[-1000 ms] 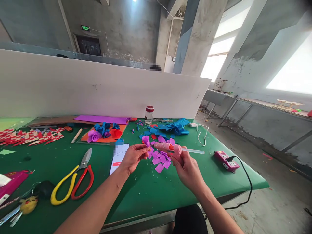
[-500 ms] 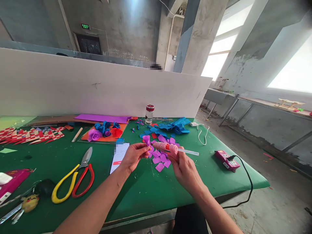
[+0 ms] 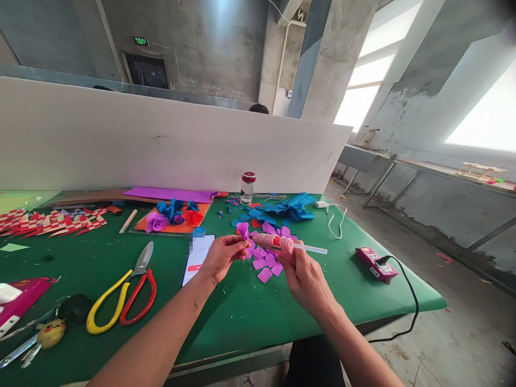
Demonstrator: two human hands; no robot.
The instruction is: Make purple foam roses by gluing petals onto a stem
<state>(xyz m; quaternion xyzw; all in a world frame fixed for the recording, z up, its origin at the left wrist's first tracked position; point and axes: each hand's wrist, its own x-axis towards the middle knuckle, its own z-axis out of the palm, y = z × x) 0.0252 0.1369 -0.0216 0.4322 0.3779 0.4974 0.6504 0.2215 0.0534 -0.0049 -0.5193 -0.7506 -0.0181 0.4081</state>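
Between the thumb and fingers of my left hand is a small purple paper flower, its cupped petal turned upward. My right hand is wrapped round a pink hot glue gun, with a clear glue stick poking out of its back end. The gun's nozzle points left and sits close to the flower's base; whether they touch I cannot tell. Under both hands lie several loose purple paper petals on the green table.
Left of my arms are scissors with yellow and red handles, a phone and finished paper flowers. Behind the petals stand a red-lidded jar and blue paper pieces. A power strip with a black cord lies right.
The glue stick's protruding end has shifted very slightly left. Both hands otherwise keep the same hold and place, with the nozzle still by the flower's base.
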